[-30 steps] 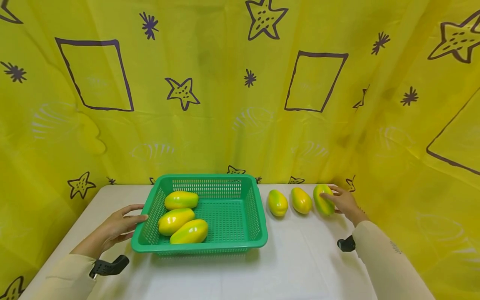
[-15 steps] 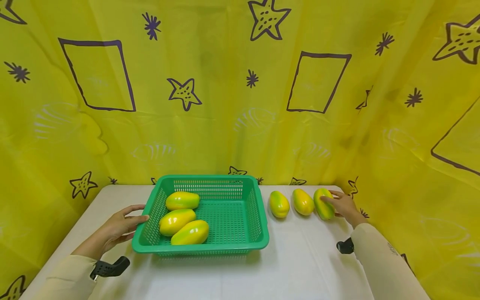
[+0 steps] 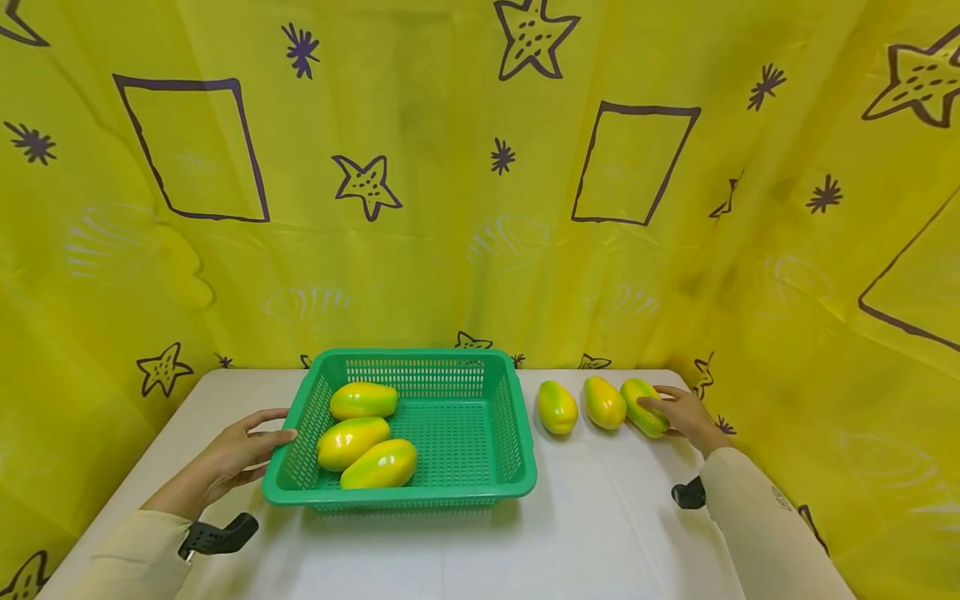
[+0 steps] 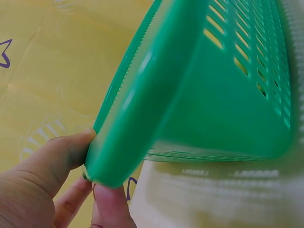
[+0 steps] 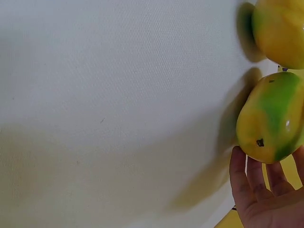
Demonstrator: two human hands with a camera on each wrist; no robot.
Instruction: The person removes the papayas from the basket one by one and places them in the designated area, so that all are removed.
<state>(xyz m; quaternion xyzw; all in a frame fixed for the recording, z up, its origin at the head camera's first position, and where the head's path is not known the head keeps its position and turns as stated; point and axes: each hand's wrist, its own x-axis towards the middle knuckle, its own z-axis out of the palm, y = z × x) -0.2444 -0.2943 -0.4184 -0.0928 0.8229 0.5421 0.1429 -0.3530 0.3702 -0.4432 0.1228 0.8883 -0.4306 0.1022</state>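
In the head view, my left hand holds the left rim of a green plastic basket. The left wrist view shows thumb and fingers pinching the basket rim. Inside the basket lie three yellow-green papayas, a back one, a middle one and a front one. To the right, my right hand grips the rightmost papaya, which lies on the table. The right wrist view has the fingers against the held papaya's side; the thumb is not clearly visible there.
Two more papayas, one nearer the basket and one beside the held papaya, lie in a row on the white tabletop. A yellow patterned curtain rises behind and along both sides.
My right hand has brought the rightmost papaya left and slightly nearer, closer to the neighbouring one; it is now tilted. My left hand and the basket stay put.
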